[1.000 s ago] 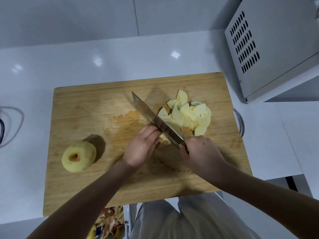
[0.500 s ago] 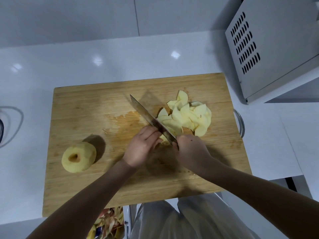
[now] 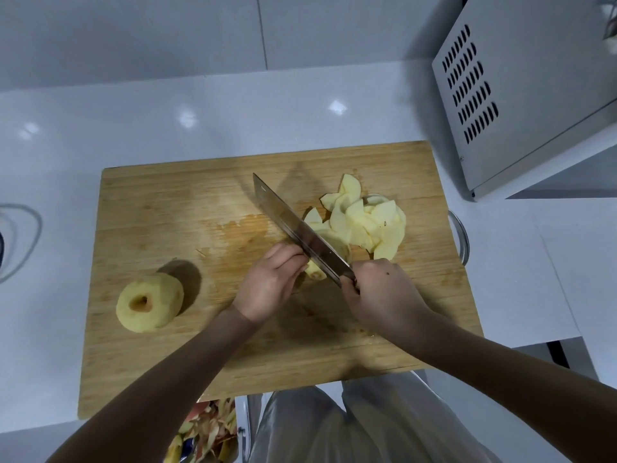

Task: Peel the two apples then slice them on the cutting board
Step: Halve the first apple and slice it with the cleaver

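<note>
- The right hand is wrapped round the handle of the cleaver; the left hand pinches a last apple piece against the cutting board.
- Right of the blade lie the finished slices.
- Far left of the blade sits the second apple, peeled and uncut: roughly half the slicing seems left.

Kitchen: white countertop, wooden cutting board w/ apple slices, vented appliance (right corner).
</note>
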The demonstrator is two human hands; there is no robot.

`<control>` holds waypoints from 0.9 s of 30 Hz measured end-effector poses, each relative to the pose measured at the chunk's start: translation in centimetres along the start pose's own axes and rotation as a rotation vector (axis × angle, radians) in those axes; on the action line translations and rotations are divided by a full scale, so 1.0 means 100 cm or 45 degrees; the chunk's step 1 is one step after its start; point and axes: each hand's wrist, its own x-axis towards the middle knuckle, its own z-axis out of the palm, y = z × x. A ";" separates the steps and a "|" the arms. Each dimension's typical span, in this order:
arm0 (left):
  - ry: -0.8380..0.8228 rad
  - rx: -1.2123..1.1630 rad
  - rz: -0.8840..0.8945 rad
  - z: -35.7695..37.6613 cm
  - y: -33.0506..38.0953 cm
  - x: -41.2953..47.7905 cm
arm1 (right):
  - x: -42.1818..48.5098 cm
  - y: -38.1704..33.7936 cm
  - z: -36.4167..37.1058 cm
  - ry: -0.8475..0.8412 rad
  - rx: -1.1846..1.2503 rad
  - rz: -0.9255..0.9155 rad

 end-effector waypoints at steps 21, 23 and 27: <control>0.038 -0.051 -0.061 0.002 -0.001 -0.004 | 0.016 -0.008 0.009 -0.019 0.107 0.098; 0.029 -0.036 -0.087 0.003 -0.001 -0.005 | 0.008 -0.008 0.005 0.005 0.093 0.069; 0.043 -0.036 -0.097 0.004 -0.001 -0.007 | 0.002 -0.009 0.005 0.013 0.043 0.027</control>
